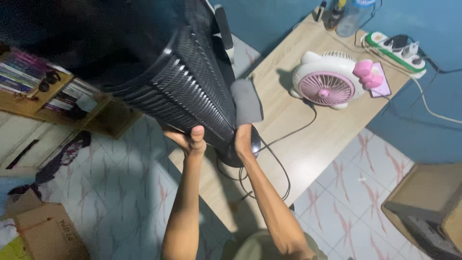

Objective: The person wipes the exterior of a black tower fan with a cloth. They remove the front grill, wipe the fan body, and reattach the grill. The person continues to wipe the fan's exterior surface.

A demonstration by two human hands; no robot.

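A large black fan (178,77) with a ribbed grille is tilted up close to the camera, its round base (236,154) near the wooden table. My left hand (188,140) grips the lower edge of the grille from below, thumb up. My right hand (243,139) presses a grey cloth (246,101) against the side of the grille.
On the light wooden table (313,139) lie a small pink and white desk fan (332,79), a power strip (397,50) with plugs, bottles (349,14) and a black cable (284,159). A bookshelf (43,86) stands at left. Cardboard boxes (48,231) sit on the tiled floor, another box (428,207) at right.
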